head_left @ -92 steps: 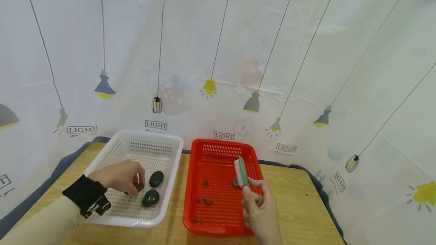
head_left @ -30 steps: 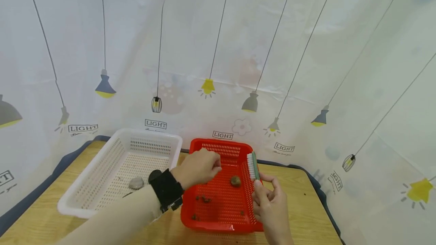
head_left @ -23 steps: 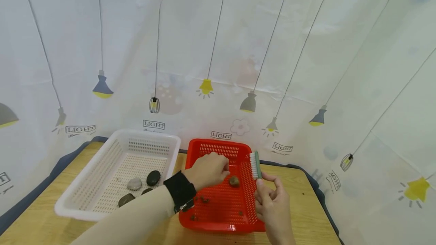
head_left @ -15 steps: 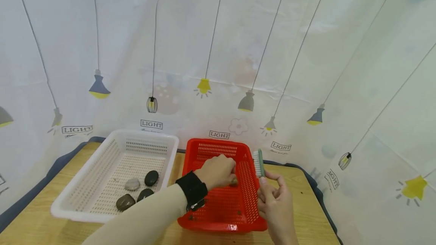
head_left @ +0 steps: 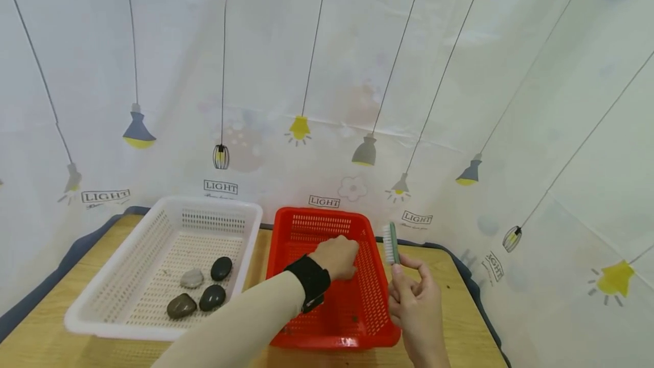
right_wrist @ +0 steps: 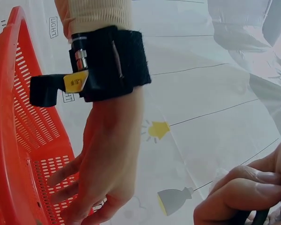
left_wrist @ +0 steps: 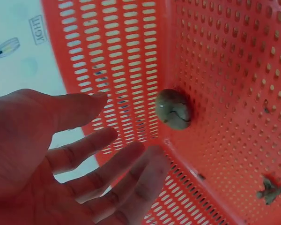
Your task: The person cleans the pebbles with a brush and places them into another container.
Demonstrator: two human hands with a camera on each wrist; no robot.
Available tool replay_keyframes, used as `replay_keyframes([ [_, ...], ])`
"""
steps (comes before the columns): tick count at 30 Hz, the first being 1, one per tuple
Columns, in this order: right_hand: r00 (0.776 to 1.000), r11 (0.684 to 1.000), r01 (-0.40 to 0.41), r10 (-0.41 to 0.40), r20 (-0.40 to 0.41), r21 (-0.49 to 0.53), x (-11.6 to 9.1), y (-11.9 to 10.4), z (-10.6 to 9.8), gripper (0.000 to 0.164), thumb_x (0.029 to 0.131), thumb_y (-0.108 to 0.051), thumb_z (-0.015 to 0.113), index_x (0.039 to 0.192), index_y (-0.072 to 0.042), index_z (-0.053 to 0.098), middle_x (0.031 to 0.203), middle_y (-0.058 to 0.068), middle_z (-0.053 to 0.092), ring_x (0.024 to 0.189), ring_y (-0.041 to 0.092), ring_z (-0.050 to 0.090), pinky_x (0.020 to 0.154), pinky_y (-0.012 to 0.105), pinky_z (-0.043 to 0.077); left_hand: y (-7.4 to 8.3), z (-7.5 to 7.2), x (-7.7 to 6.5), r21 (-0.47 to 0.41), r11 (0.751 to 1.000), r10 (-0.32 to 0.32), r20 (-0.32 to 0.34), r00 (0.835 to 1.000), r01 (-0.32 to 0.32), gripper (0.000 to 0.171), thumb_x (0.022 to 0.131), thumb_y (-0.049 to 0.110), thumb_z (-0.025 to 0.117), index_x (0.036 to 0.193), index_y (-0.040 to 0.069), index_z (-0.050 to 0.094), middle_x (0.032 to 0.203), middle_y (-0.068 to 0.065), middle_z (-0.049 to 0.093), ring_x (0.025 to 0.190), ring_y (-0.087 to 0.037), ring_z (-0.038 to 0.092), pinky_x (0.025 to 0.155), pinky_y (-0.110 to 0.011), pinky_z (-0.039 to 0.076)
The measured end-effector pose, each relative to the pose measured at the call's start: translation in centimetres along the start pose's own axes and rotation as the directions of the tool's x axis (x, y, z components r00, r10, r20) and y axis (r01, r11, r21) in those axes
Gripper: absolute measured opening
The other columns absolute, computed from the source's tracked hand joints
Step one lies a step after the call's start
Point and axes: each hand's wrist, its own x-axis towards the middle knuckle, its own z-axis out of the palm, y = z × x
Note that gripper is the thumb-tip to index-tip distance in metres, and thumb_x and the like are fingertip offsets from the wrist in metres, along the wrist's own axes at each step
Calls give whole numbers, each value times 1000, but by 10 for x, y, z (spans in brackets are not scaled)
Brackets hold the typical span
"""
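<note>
My left hand (head_left: 337, 257) reaches down into the red plastic basket (head_left: 332, 343). In the left wrist view that hand's fingers (left_wrist: 96, 180) are spread and relaxed, holding nothing. A brownish-green stone (left_wrist: 173, 110) lies just beyond them on the basket floor; in the head view the hand hides it. My right hand (head_left: 418, 308) pinches a small green brush (head_left: 392, 243) upright by its lower end, white bristles facing left, beside the basket's right rim. The right wrist view shows only the curled fingers (right_wrist: 243, 197) of this hand at its lower right, the brush mostly cut off.
Left of the red basket stands a white perforated basket (head_left: 128, 331) with several smooth stones, among them a black one (head_left: 221, 268) and a grey one (head_left: 192, 278). Brown crumbs (left_wrist: 270, 190) lie on the red basket's floor. A printed cloth (head_left: 286, 44) hangs behind the wooden table (head_left: 460, 322).
My left hand has let go of a stone in the white basket and moved right into the red one, covering the stone there. The right hand still holds the brush, slightly further right.
</note>
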Motion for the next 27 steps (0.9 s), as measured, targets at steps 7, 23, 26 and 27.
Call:
replay_keyframes([
  [7, 1000, 1000, 10, -10, -7, 6, 1, -1, -2, 30, 125, -25, 57, 150, -11, 47, 68, -7, 42, 51, 5, 31, 47, 17, 27, -5, 8, 10, 8, 998, -58, 52, 997, 58, 20, 105, 14, 83, 96, 14, 66, 78, 1, 52, 70, -16, 53, 63, -30, 44],
  [23, 1000, 1000, 1, -1, -15, 1, 0, -2, -5, 34, 125, -25, 58, 154, -11, 48, 69, -7, 44, 51, 6, 32, 46, 17, 28, -50, 114, 90, 79, 997, -4, 52, 999, -1, 23, 101, 12, 84, 83, 20, 73, 76, 3, 67, 68, -15, 58, 62, -35, 55],
  [26, 1000, 1000, 0, 0, -15, -2, 1, -2, -5, 34, 125, -25, 58, 154, -11, 48, 69, -6, 44, 51, 6, 32, 46, 17, 28, -61, 129, 100, 46, 999, 2, 55, 999, -5, 26, 102, 13, 85, 83, 24, 71, 77, 6, 67, 69, -12, 59, 64, -33, 55],
  [27, 1000, 1000, -1, 1, -16, -3, 2, -1, -5, 34, 125, -25, 59, 154, -11, 48, 70, -6, 45, 50, 6, 33, 46, 17, 28, -59, 128, 98, 52, 999, 6, 51, 999, -8, 25, 102, 12, 85, 84, 23, 71, 77, 6, 67, 69, -11, 60, 64, -33, 55],
])
